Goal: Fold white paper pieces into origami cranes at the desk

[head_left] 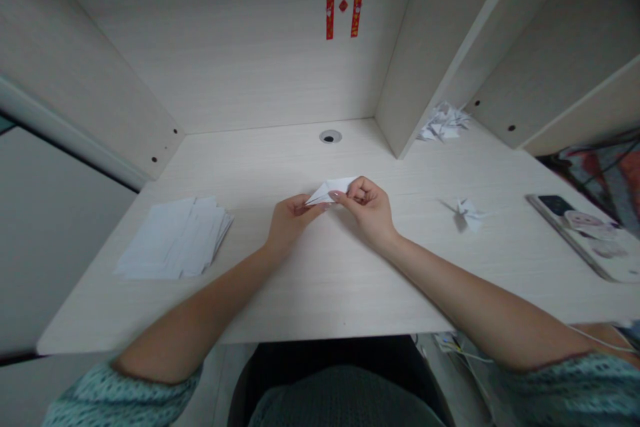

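A small piece of folded white paper [327, 189], pointed at its left end, is held just above the middle of the desk. My left hand [293, 217] pinches its left end between thumb and fingers. On the other side, my right hand [369, 208] grips the paper's right part, with the thumb pressed on the near face and the fingers curled. Both thumbs almost meet along the lower edge. Part of the paper is hidden behind the fingers.
A stack of white paper sheets [170, 238] lies on the left. To the right are a folded paper crane [469, 212] and a phone [585, 233]. A heap of folded paper pieces [444, 121] sits behind the upright divider [430, 47]. The desk [320, 300] has a round cable hole [331, 137].
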The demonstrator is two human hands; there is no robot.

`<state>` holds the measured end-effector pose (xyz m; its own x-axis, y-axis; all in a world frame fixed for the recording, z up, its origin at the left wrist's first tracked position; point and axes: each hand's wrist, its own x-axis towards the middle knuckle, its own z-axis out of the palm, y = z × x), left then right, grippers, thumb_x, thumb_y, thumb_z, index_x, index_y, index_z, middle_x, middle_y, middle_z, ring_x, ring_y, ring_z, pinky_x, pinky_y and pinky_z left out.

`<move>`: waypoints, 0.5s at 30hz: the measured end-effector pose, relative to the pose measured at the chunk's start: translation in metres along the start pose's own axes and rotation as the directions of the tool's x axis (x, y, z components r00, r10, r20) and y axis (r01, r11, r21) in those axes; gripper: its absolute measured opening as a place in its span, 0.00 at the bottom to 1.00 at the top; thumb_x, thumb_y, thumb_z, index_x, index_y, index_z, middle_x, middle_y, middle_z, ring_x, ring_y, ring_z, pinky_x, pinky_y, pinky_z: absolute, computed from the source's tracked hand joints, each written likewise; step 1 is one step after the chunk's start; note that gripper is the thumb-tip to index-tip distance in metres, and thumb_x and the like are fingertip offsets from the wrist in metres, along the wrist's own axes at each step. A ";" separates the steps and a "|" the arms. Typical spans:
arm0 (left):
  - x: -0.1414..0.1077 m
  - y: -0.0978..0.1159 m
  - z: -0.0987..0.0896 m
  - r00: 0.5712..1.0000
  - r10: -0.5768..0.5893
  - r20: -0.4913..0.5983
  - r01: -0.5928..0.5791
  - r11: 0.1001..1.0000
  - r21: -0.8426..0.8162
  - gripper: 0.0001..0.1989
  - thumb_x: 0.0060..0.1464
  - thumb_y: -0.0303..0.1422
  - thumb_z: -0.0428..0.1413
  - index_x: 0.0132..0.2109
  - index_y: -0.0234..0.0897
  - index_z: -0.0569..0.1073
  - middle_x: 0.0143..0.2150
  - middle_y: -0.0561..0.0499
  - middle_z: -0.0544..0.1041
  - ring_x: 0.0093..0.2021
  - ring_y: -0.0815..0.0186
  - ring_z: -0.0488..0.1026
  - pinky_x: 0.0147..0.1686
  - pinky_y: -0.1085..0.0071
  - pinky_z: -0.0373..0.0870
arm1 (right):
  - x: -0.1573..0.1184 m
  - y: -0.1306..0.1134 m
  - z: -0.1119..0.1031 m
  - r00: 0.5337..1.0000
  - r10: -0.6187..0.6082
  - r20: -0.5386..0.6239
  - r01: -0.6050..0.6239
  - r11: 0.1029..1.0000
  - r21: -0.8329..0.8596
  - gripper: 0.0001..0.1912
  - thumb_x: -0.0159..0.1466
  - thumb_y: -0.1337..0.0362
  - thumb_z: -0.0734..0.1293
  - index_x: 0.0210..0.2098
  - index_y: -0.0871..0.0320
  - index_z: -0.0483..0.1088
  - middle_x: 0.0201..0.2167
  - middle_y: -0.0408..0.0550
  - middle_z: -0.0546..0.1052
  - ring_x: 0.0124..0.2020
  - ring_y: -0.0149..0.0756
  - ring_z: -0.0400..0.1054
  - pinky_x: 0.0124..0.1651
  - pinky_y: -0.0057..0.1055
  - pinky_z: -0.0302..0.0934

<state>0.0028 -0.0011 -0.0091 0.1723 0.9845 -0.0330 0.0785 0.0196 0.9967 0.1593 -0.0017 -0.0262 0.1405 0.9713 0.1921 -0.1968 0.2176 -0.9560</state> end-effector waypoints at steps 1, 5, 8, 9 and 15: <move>0.000 0.000 0.000 1.000 0.006 -0.025 -0.005 1.000 0.018 0.13 0.42 0.41 0.65 0.28 0.35 0.78 0.23 0.55 0.74 0.25 0.71 0.67 0.25 0.75 0.59 | -0.001 0.000 0.000 1.000 -0.004 0.000 0.004 1.000 -0.002 0.19 0.50 0.56 0.75 0.22 0.55 0.60 0.17 0.37 0.66 0.21 0.28 0.61 0.26 0.26 0.53; 0.002 -0.003 -0.001 0.999 0.008 -0.032 -0.007 0.999 0.038 0.14 0.42 0.43 0.65 0.26 0.35 0.77 0.21 0.54 0.71 0.24 0.71 0.64 0.24 0.75 0.58 | -0.003 -0.003 0.001 1.000 -0.028 0.000 0.028 0.998 -0.047 0.19 0.51 0.56 0.74 0.22 0.55 0.59 0.17 0.36 0.63 0.20 0.27 0.57 0.25 0.26 0.51; 0.004 -0.005 -0.001 1.000 -0.009 -0.015 0.009 1.000 -0.002 0.14 0.41 0.43 0.65 0.28 0.35 0.79 0.24 0.52 0.74 0.27 0.69 0.67 0.27 0.74 0.62 | -0.004 -0.005 0.001 0.999 -0.043 0.002 0.043 0.995 -0.086 0.19 0.51 0.55 0.74 0.22 0.55 0.59 0.17 0.36 0.63 0.20 0.27 0.57 0.25 0.27 0.51; 0.004 -0.005 -0.001 1.000 -0.021 -0.015 0.020 1.000 -0.023 0.14 0.40 0.43 0.65 0.29 0.36 0.79 0.26 0.52 0.76 0.28 0.69 0.69 0.29 0.74 0.64 | -0.004 -0.006 0.002 0.999 -0.046 0.003 0.046 0.995 -0.090 0.19 0.51 0.56 0.74 0.22 0.55 0.59 0.17 0.36 0.63 0.20 0.27 0.57 0.26 0.27 0.51; 0.004 -0.005 0.001 0.998 -0.067 0.019 0.068 0.992 -0.109 0.13 0.40 0.42 0.65 0.31 0.37 0.79 0.30 0.51 0.79 0.32 0.68 0.71 0.34 0.73 0.67 | -0.005 -0.004 0.003 0.999 -0.047 -0.008 0.047 0.997 -0.053 0.19 0.51 0.57 0.74 0.22 0.56 0.59 0.18 0.36 0.63 0.21 0.26 0.56 0.26 0.26 0.50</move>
<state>0.0042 0.0020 -0.0144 0.1856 0.9775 -0.1006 -0.0176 0.1057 0.9942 0.1567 -0.0071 -0.0228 0.1577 0.9591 0.2350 -0.1381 0.2571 -0.9565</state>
